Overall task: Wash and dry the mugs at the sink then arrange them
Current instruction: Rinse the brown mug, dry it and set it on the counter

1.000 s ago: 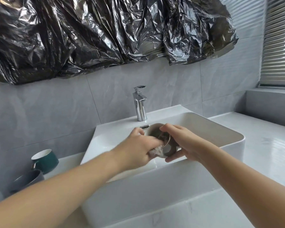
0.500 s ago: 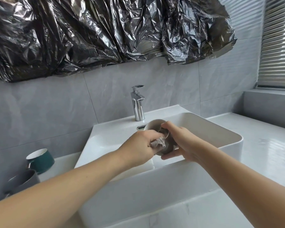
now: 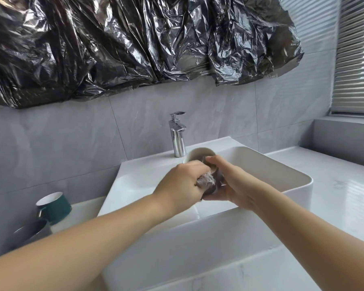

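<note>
Right hand (image 3: 231,183) grips mug (image 3: 200,155) — left hand (image 3: 181,183) clutches cloth (image 3: 206,181) against it

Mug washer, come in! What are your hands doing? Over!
Left hand grips cloth, right hand holds mug over sink. Two mugs wait left. Nothing in the way.

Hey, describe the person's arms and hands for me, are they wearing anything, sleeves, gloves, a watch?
Both forearms are bare as far as the frame shows, with no sleeves in view. The left hand and right hand wear no gloves. No watch, bracelet or ring shows on the visible parts, and no markings are visible.
</note>
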